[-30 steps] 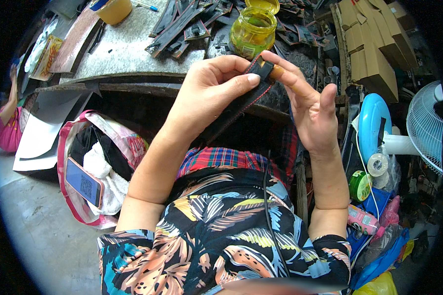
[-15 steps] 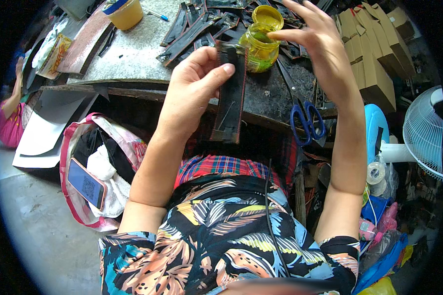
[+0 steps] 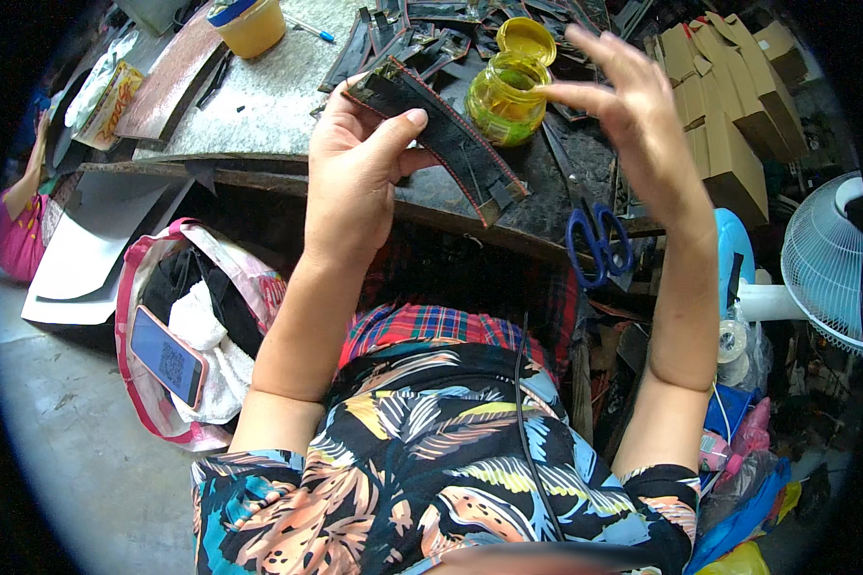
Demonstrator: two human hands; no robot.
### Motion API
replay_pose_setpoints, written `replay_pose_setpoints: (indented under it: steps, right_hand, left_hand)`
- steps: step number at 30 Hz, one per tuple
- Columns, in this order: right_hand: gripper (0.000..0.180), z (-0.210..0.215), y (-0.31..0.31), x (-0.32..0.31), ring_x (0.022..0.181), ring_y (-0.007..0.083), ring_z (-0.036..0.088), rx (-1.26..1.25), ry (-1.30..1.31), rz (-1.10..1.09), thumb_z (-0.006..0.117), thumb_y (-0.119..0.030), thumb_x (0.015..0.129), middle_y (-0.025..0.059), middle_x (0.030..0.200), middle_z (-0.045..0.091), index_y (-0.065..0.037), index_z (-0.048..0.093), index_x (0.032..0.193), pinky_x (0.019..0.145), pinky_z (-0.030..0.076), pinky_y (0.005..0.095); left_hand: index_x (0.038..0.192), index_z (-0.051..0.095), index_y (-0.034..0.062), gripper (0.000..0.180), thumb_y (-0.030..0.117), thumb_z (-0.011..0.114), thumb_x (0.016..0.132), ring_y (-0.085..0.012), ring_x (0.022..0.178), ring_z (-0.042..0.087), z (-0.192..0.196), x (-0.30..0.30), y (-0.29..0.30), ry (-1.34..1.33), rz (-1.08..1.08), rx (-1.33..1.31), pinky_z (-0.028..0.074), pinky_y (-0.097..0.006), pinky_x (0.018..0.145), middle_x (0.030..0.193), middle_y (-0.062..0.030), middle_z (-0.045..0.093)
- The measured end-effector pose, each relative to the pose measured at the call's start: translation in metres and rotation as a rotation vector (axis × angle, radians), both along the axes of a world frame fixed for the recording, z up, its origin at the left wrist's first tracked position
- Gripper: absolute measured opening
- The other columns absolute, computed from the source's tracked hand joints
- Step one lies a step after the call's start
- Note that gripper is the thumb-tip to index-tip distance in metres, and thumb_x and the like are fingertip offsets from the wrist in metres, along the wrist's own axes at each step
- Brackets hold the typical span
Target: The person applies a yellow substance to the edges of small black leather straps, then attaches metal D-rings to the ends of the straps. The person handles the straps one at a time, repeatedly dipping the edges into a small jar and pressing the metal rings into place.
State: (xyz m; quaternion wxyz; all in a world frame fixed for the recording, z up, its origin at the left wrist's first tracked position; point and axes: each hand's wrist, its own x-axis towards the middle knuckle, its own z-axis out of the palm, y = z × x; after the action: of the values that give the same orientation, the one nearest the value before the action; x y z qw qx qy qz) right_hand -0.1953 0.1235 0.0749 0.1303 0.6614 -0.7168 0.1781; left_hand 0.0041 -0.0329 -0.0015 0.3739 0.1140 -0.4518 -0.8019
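My left hand grips a black strip with reddish stitched edges, thumb on top and fingers beneath. The strip slants down to the right, its far end sticking out freely above the table edge. My right hand is raised with its fingers apart, slightly blurred. One digit stretches left to the rim of a yellow-green jar; whether it touches is hard to tell. The jar's yellow lid stands tilted behind its mouth. Scissors with blue handles lie below my right hand, over the table's edge.
Several similar black strips are heaped at the back of the table. A tub and a pen stand left. To the right are cardboard pieces and a fan. A bag holding a phone sits at lower left.
The strip has swung from hanging nearly upright to a slant down to the right, as my left hand turned and shifted slightly left. My right hand has moved a little right, out of the jar's mouth.
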Motion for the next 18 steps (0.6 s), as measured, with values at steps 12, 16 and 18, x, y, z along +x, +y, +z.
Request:
replay_pose_setpoints:
  steps: [12, 16, 18]
  right_hand:
    - [0.080, -0.045, 0.032, 0.079, 0.110, 0.0185, 0.064, -0.282, -1.163, 0.049, 0.065, 0.005, 0.085, 0.0159, 0.136, 0.055, 0.002, 0.024, 0.153, 0.094, 0.052, 0.0289]
    - [0.078, -0.043, 0.034, 0.072, 0.101, 0.0154, 0.065, -0.323, -1.132, 0.191, 0.060, 0.007, 0.087, 0.0148, 0.122, 0.061, -0.001, 0.021, 0.154, 0.086, 0.054, 0.0266]
    - [0.077, -0.038, 0.033, 0.072, 0.096, 0.0135, 0.065, -0.256, -1.186, 0.257, 0.059, 0.007, 0.087, 0.0138, 0.116, 0.063, -0.001, 0.021, 0.154, 0.082, 0.054, 0.0247]
  left_hand:
    - [0.134, 0.048, 0.0003, 0.049, -0.001, 0.067, 0.089, -0.0242, 0.117, 0.059, 0.006, -0.015, 0.029, 0.104, 0.329, -0.186, 0.051, -0.037, 0.099, 0.126, -0.0181, 0.057]
    - [0.143, 0.045, 0.0008, 0.068, 0.002, 0.072, 0.081, -0.0392, 0.134, 0.044, 0.022, 0.003, 0.024, -0.089, 0.547, -1.271, 0.031, -0.046, 0.115, 0.142, -0.0227, 0.047]
    - [0.134, 0.055, -0.0003, 0.054, 0.004, 0.072, 0.082, -0.0403, 0.127, 0.051, 0.023, 0.007, 0.029, -0.170, 0.226, -1.408, 0.038, -0.044, 0.109, 0.130, -0.0204, 0.058]
